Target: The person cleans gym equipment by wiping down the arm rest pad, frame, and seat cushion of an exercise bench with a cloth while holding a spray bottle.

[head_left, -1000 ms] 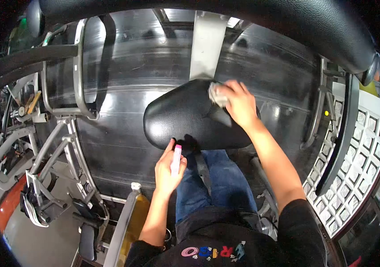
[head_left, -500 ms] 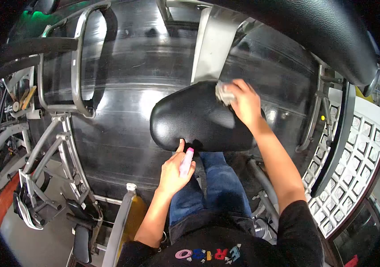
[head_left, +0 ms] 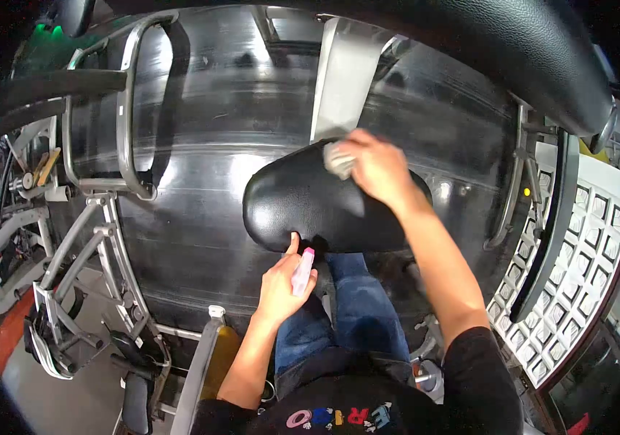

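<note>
A black padded seat [head_left: 288, 196] of a gym machine lies in front of my legs, its surface shiny. My right hand [head_left: 379, 167] is closed round a crumpled, pale cloth [head_left: 338, 159], which is pressed on the seat's far edge. My left hand [head_left: 284, 283] is at the near edge of the seat, wrapped round a small clear bottle [head_left: 302, 272] with a pink top. One finger of that hand points up and touches the seat's edge. The bottle's lower part is hidden in the palm.
A pale metal beam [head_left: 346, 72] runs away from the seat. Above right is a large black pad [head_left: 535, 58]. Grey metal frames [head_left: 125, 109] stand on the left, and a white lattice panel [head_left: 571, 268] on the right. Dark rubber flooring [head_left: 201, 239] lies below.
My right hand has moved left with the cloth along the seat's far edge. My left hand and the bottle have stayed almost in place.
</note>
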`<state>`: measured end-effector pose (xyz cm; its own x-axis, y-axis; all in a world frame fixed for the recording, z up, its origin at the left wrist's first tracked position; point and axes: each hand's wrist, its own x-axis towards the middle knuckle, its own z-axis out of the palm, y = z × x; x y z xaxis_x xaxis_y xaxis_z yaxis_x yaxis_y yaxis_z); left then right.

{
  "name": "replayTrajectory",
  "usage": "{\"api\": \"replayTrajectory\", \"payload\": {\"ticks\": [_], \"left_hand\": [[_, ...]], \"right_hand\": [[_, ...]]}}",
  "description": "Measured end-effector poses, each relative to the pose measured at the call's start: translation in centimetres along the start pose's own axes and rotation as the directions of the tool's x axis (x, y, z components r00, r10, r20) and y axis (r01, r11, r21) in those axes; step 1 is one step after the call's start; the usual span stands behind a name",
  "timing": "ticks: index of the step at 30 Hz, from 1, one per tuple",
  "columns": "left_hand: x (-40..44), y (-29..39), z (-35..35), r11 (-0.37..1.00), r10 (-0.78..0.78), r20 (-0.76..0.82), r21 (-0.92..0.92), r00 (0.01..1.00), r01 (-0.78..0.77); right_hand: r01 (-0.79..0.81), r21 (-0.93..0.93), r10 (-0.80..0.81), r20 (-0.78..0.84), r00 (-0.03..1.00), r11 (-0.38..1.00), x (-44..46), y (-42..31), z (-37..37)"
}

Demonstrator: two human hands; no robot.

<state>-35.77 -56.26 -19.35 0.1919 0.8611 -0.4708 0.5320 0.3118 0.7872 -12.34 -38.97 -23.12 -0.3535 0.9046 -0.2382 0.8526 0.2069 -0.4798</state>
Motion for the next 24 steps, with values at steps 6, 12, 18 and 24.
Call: {"api": "replayTrajectory", "payload": {"ticks": [6, 12, 18, 24], "left_hand": [[-0.2, -0.4, 1.3, 0.998, 0.029, -0.085, 0.060, 0.996, -0.024], [0.1, -0.2, 1.6, 0.972, 0.102, -0.088, 0.218, 0.991, -0.081], [0.1, 0.3, 1.9, 0.985, 0.046, -0.099, 0.172, 0.994, -0.029], [0.2, -0.4, 3.2, 0.983, 0.047, -0.166, 0.183, 0.985, -0.016]], "right_hand": [[-0.092, -0.110, 0.058, -0.282, 0.958, 0.990, 2.3, -0.6, 3.1], [0.259, 0.077, -0.243, -0.168, 0.955, 0.963, -6.3, -4.3, 5.3], [-0.095, -0.091, 0.061, -0.326, 0.943, 0.991, -6.4, 3.5, 1.0], [0.060, 0.026, -0.051, -0.244, 0.968, 0.998, -5.2, -3.1, 4.6]]}}
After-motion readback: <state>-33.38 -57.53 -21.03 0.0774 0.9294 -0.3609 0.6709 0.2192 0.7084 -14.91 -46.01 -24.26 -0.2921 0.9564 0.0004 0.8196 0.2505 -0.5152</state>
